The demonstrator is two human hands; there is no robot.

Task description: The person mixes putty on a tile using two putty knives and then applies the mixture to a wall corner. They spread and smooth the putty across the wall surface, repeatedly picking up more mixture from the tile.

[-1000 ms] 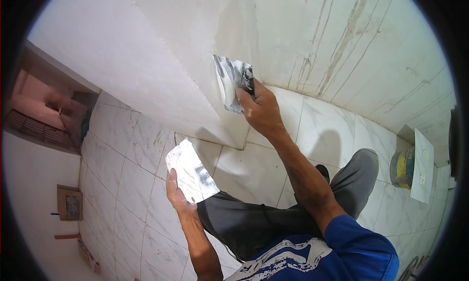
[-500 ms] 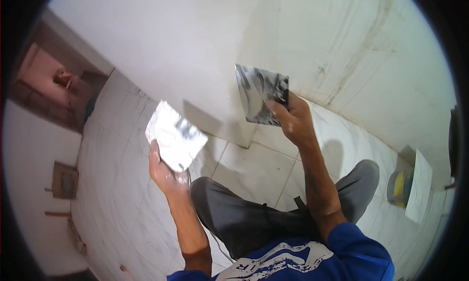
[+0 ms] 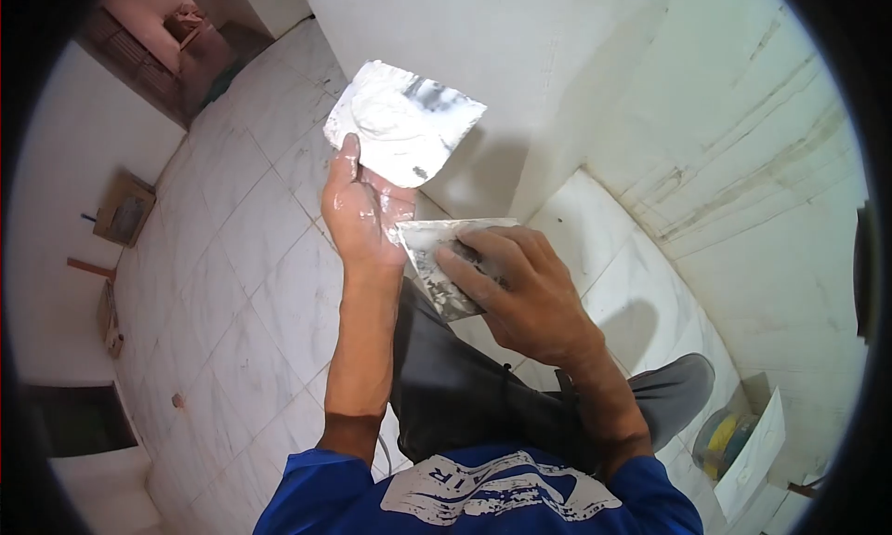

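Shirt: blue shirt with white print, nearest thing, bottom of view.
Trousers: grey trousers, one knee bent up under both arms.
Right hand: right hand closed on the smeared blade. Fingers lie flat across its face, thumb hidden underneath.
Smeared blade: flat metal with grey and white streaks, held roughly level above the knee. Its left corner touches the palm of the left hand.
Left hand: left hand raised and putty-smeared. It grips the loaded blade at its lower edge, thumb running up one side.
Loaded blade: wider metal sheet with white putty spread over it, tilted towards the person. It sits just above and beyond the smeared blade; cannot tell whether the two blades touch.
Floor: floor of pale marbled tiles, dusty.
Bucket: bucket on the floor at lower right, with a white board leaning against it.
Wall: white wall with an outside corner behind the hands, streaked on the right side.
Box: cardboard box by the far left wall, well apart from the hands.
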